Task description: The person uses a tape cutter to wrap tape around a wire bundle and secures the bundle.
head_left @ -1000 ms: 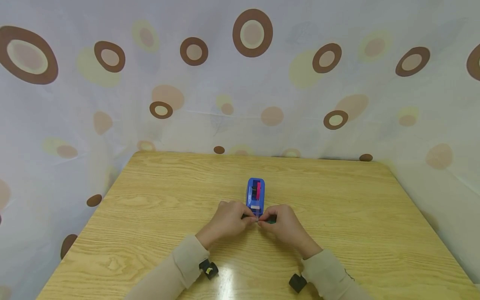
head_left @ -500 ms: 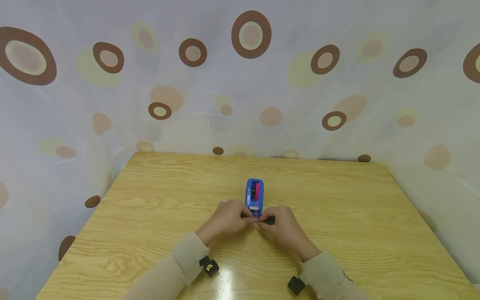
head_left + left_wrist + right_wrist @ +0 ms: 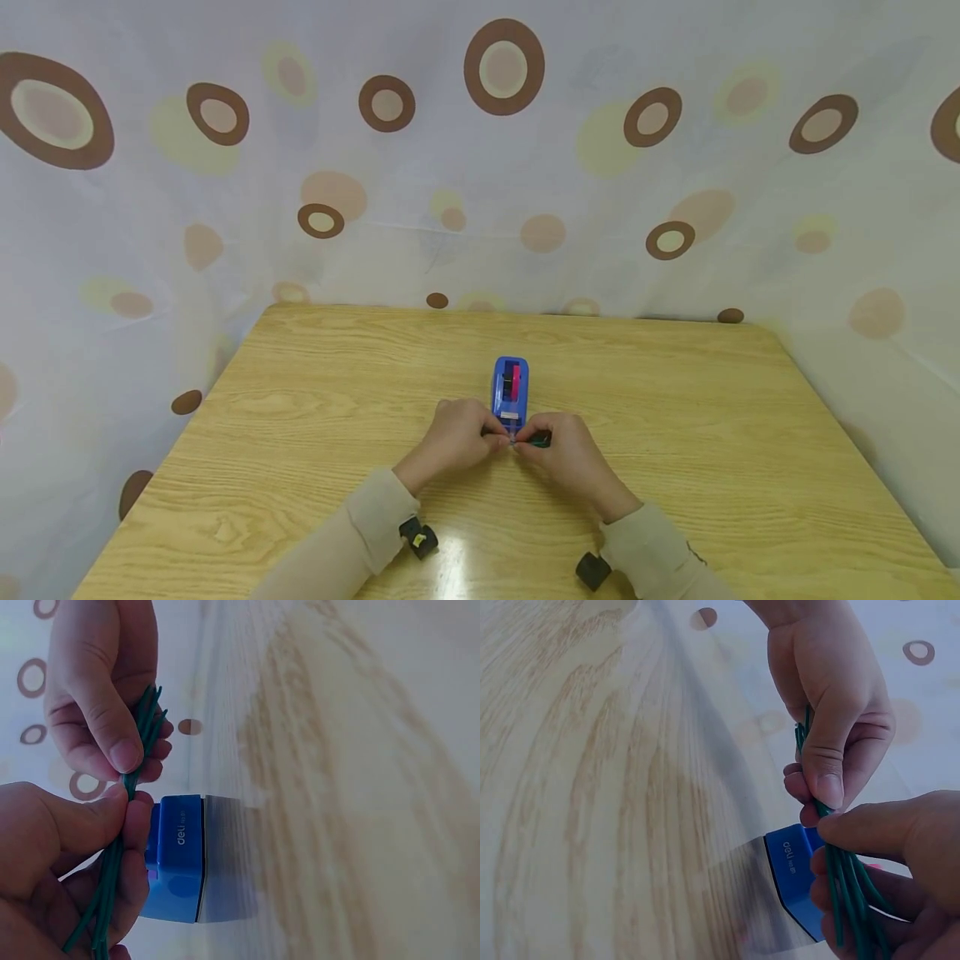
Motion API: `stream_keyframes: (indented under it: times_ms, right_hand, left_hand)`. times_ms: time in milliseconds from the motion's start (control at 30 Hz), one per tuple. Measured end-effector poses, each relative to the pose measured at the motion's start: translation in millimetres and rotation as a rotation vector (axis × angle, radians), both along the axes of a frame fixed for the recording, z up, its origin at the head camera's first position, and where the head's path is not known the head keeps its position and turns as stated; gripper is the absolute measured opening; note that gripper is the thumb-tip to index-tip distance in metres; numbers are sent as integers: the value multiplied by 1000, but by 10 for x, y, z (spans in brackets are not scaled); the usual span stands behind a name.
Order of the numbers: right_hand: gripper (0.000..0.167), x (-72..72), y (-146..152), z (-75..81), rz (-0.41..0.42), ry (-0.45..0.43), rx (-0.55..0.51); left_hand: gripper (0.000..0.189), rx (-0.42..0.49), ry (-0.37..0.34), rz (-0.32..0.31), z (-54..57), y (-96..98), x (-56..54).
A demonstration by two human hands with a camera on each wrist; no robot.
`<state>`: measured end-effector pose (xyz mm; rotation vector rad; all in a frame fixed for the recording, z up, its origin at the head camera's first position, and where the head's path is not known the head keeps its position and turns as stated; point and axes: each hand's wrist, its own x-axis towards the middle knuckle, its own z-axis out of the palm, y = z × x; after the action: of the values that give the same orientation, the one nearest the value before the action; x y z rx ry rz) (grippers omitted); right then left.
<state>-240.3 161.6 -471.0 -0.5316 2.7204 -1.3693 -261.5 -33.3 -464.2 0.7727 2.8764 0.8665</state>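
A bundle of thin green wires (image 3: 110,881) lies across both hands, its loose ends fanning out at either side. My left hand (image 3: 462,435) pinches it between thumb and fingers near the middle. Close beside, my right hand (image 3: 570,454) pinches the same bundle (image 3: 847,889), the two thumb tips almost meeting. Just beyond the fingertips stands a blue tape dispenser (image 3: 498,398) with a pink roll core (image 3: 516,382). A clear strip of tape (image 3: 513,429) reaches from its cutter down to the fingertips, where the fingers hide its end.
The hands work over a wood-grain table (image 3: 337,375), with a patterned curtain (image 3: 420,167) behind its far edge. Black wrist cameras are strapped at the left cuff (image 3: 382,510) and the right cuff (image 3: 637,533).
The view shifts slightly with the head. Both hands keep their pinch on the green wires in front of the dispenser, with only tiny finger movements.
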Motion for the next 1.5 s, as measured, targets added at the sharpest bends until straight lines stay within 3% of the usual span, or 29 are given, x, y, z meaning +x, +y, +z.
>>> stream_keyframes:
  times_ms: [267, 600, 800, 1000, 1500]
  right_hand:
    - [4, -24, 37, -10, 57, -1, 11]
    - [3, -34, 52, 5, 49, -71, -20]
    - [3, -35, 60, -23, 44, -94, -57]
    - [10, -34, 57, -43, 44, -59, -56]
    - [13, -29, 22, -48, 8, 31, 1]
  left_hand:
    - [7, -14, 60, -2, -25, 8, 0]
    - [7, 15, 60, -4, -32, 8, 9]
    - [9, 35, 26, 3, -37, 11, 12]
    - [10, 24, -17, -8, -22, 10, 12]
    - [24, -104, -91, -70, 36, -13, -32]
